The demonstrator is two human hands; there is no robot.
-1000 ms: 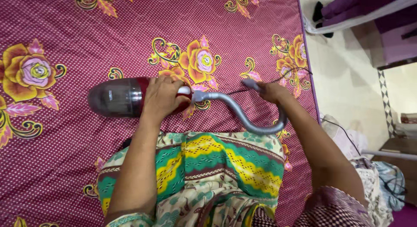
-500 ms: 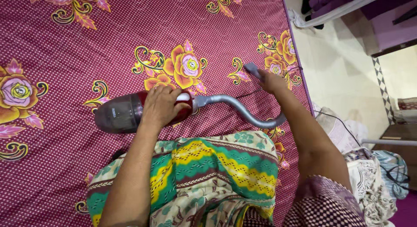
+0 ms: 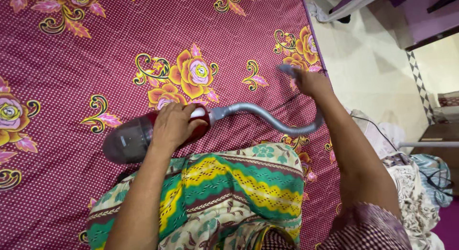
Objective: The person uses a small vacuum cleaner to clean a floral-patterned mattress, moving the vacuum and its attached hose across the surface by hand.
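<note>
Head view, looking straight down, and I'm starting at the far left, where the maroon bedsheet point(image 3: 62, 78) spreads wide, dotted white and printed with yellow and pink roses. Moving in, the handheld vacuum cleaner point(image 3: 143, 135) lies on its side on that sheet, its smoky clear dust cup point(image 3: 122, 144) pointing to the lower left and its red body tucked under my palm. My left hand point(image 3: 173, 125) is clamped over the top of that red body, fingers curled down around it, thumb toward the white end cap. Just below, my knee in the green, yellow and cream patterned cloth point(image 3: 229, 183) fills the bottom middle, close beside the vacuum. On to the right: the grey ribbed hose point(image 3: 267, 117) leaves the vacuum's end, arches up, dips, then curls up toward my other hand. A thin black cord point(image 3: 282, 103) runs across the sheet under the arch. My right hand point(image 3: 313, 82) is closed around the hose's end, with the grey nozzle point(image 3: 287, 68) poking out to the upper left, its tip on or just above the sheet near the bed's edge; I can't tell which. Past the edge, a pale tiled floor point(image 3: 377, 73), and at the lower right a heap of light printed fabric point(image 3: 411, 183) with another dark cable lying over it.
</note>
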